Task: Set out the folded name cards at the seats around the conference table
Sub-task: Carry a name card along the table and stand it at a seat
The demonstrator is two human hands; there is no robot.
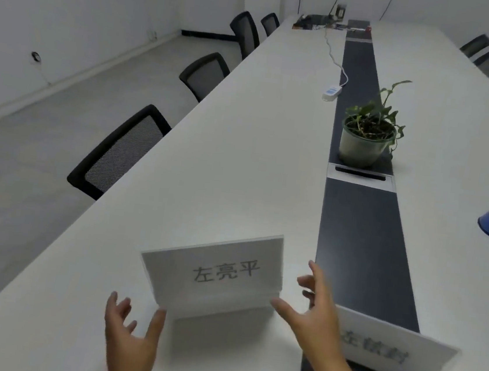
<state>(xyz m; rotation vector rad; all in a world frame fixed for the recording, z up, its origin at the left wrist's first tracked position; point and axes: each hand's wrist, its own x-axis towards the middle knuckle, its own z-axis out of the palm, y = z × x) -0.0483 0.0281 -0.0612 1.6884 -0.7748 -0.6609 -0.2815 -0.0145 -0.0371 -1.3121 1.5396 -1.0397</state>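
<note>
We see a folded name card (215,273) standing upright on the white conference table (240,154), w/ printed side toward us. Our left hand (129,334) & right hand (314,309) flank it, fingers spread, gripping nothing. A 2nd name card (386,348) sits to the right, on the dark center strip (359,235).

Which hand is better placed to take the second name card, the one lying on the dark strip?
Probably the right hand. It is open, next to the second white folded paper name card on the dark centre strip. The open left hand is beyond the standing white name card.
</note>
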